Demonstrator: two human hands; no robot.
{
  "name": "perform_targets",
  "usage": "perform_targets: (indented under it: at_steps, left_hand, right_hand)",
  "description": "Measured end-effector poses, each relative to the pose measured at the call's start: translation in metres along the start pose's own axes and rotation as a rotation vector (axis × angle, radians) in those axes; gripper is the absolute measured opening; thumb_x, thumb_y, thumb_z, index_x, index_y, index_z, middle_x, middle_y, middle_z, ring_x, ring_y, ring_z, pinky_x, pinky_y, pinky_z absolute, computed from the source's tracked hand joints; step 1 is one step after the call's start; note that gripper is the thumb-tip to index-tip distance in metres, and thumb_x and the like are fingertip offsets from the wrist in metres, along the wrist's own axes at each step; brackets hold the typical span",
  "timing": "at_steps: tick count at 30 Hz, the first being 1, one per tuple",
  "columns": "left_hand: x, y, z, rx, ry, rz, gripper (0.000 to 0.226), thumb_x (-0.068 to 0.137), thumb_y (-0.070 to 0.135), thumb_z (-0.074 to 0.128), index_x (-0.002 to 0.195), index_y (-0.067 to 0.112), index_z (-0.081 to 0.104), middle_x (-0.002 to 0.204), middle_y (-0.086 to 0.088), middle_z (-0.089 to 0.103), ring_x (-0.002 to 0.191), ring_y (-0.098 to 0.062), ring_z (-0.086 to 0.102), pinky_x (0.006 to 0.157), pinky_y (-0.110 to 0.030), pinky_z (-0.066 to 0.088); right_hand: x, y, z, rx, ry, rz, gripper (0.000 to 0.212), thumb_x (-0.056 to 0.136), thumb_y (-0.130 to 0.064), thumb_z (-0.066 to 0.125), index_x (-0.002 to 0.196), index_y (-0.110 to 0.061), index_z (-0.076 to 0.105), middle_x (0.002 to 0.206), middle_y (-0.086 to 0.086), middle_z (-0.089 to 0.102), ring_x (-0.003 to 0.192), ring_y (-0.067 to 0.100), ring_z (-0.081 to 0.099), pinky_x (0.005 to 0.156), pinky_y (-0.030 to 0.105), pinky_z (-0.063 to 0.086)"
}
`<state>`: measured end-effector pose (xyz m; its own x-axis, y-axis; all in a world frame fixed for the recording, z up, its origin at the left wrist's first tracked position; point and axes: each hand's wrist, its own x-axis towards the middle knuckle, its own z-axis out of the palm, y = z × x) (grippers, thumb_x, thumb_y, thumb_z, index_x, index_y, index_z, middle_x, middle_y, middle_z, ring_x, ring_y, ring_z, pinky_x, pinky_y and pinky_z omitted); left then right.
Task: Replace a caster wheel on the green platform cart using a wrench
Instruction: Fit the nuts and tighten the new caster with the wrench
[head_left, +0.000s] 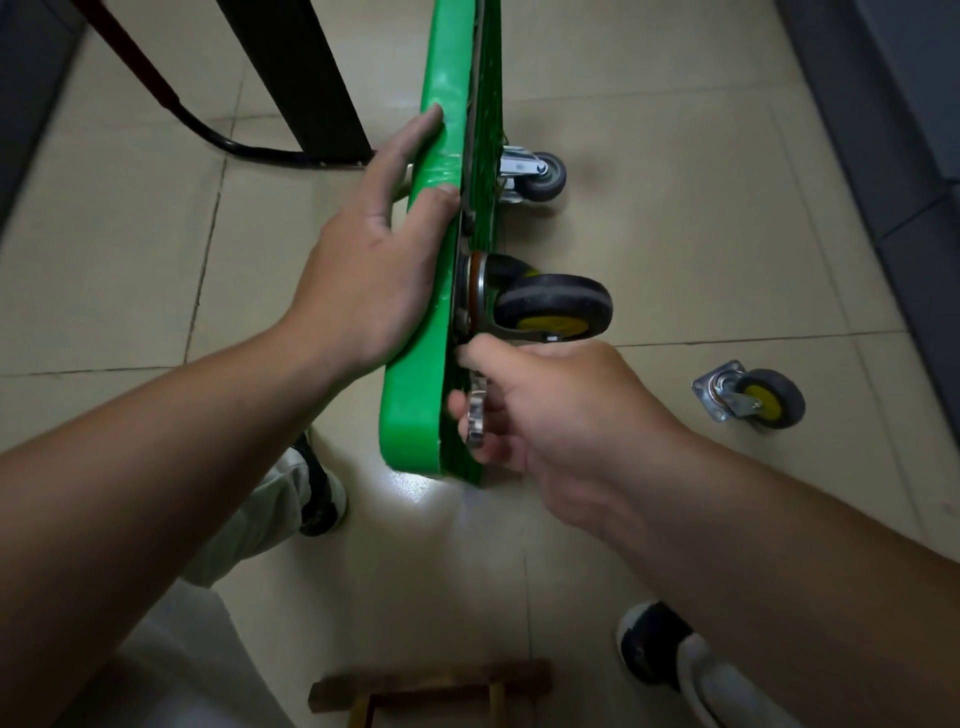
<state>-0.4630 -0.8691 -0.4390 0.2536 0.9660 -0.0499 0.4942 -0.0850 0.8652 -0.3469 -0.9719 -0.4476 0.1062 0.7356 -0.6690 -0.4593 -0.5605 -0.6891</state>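
The pale tiled floor (701, 249) fills the scene, and the green platform cart (415, 395) stands on its long edge on it, running from near centre to the far top, with its underside facing right. A black upright panel (301, 78) rises at the far left, just beside the cart. The left hand (363, 270) lies flat against the cart's smooth left face, fingers straight and spread, fingertips reaching over the upper edge. The right hand (561, 405) is at the underside near the cart's near end, its fingers curled round a shiny metal wrench (475, 415) whose head is up by the mounting plate; whether it sits on a bolt I cannot tell. Just beyond that hand a caster wheel (556, 306), black tyre with a yellow hub, sticks out to the right from the underside. A wooden stool (431, 686) shows at the near edge, between two dark shoes. A loose caster (753, 397) with a yellow hub lies on the floor to the right, well apart from the cart. Farther along the cart, a smaller grey caster (540, 176) is mounted.
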Motion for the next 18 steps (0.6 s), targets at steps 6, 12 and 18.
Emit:
perform_targets:
  at_steps: [6,12,18]
  left_hand:
    - [-0.001,0.004,-0.001,0.005,-0.006,-0.013,0.057,0.093,0.056,0.044,0.149,0.063,0.035,0.143,0.015,0.056,0.101,-0.004,0.067,0.098,-0.045,0.055]
    - [-0.003,0.006,0.0,0.014,-0.004,-0.01,0.055,0.094,0.055,0.044,0.147,0.064,0.036,0.135,0.02,0.058,0.095,-0.005,0.069,0.093,-0.047,0.057]
    - [-0.003,0.005,-0.001,0.014,-0.008,-0.001,0.056,0.094,0.055,0.044,0.149,0.062,0.035,0.144,0.015,0.057,0.086,-0.002,0.069,0.09,-0.047,0.058]
  right_hand:
    - [-0.005,0.01,0.01,-0.007,0.054,-0.06,0.012,0.092,-0.011,0.068,0.088,-0.001,0.069,0.053,0.009,0.059,0.034,0.016,0.048,0.034,0.019,0.036]
    - [-0.021,0.024,0.016,-0.033,0.077,-0.208,0.009,0.094,-0.011,0.065,0.099,-0.013,0.072,0.057,0.002,0.071,0.04,0.01,0.06,0.036,0.018,0.041]
    - [-0.035,0.052,-0.01,-0.147,0.081,-0.443,0.047,0.092,-0.024,0.067,0.139,-0.02,0.059,0.058,0.002,0.069,0.043,0.005,0.059,0.043,0.015,0.046]
